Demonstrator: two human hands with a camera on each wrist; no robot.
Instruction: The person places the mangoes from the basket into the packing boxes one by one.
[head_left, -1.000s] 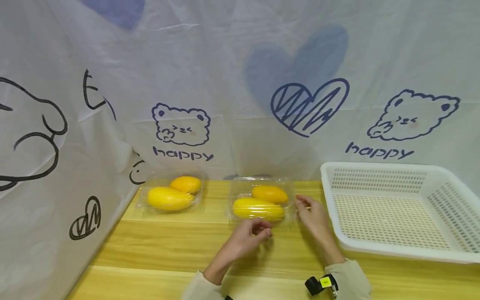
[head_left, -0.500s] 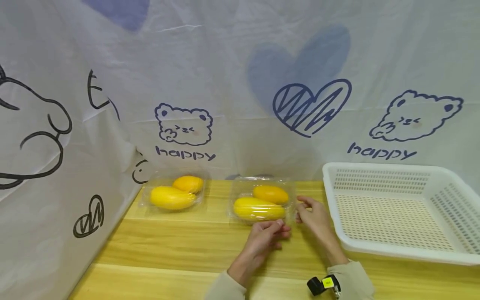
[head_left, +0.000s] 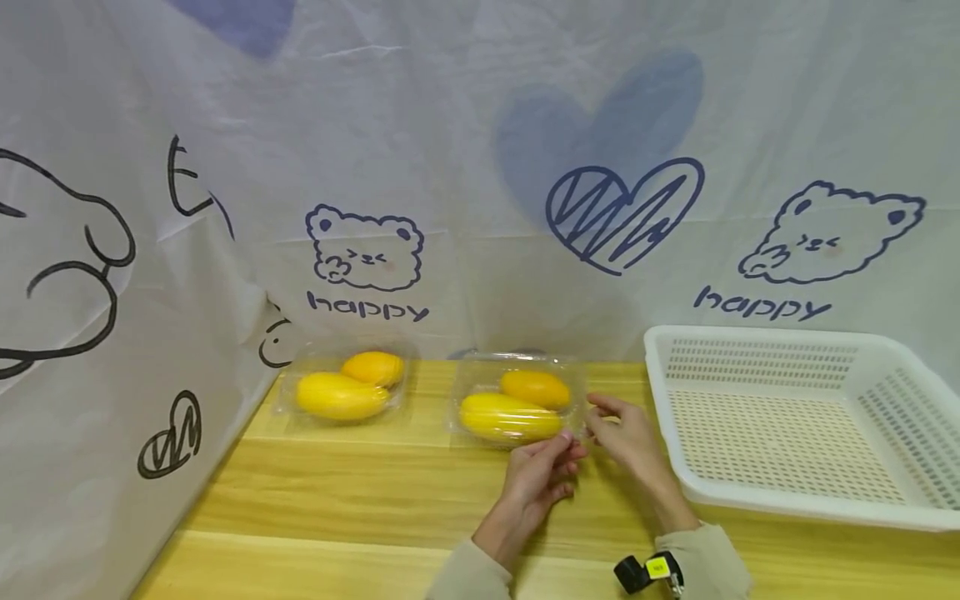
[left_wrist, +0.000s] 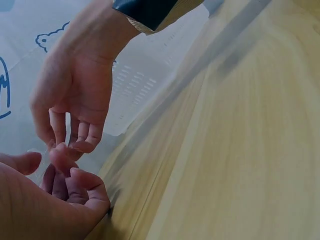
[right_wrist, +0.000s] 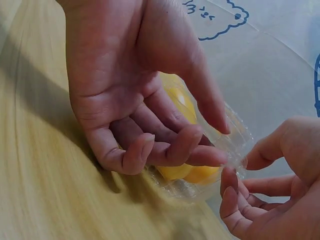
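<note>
A clear plastic clamshell box (head_left: 459, 417) sits on the table in front of me, holding a long yellow fruit (head_left: 510, 417) and an orange-yellow oval fruit (head_left: 536, 389). At its front right corner is my left hand (head_left: 528, 483), thumb and bent index finger apart beside the rim in the right wrist view. My right hand (head_left: 628, 437) comes in from the right. Its thumb and index finger pinch the box's corner edge in the right wrist view, where the fingertips (right_wrist: 229, 175) of both hands nearly meet. The left wrist view shows the right hand (left_wrist: 80, 85) above the left one (left_wrist: 55, 200).
Another clear box (head_left: 283, 402) with two similar fruits stands to the left. A white perforated plastic basket (head_left: 795, 500) stands on the right, close to my right forearm. Behind the wooden table (head_left: 315, 500) hangs a printed white cloth (head_left: 480, 167).
My left hand has moved right along the box's front edge to its right corner. The box has shifted slightly left, and the right hand's fingers have come up against its right edge.
</note>
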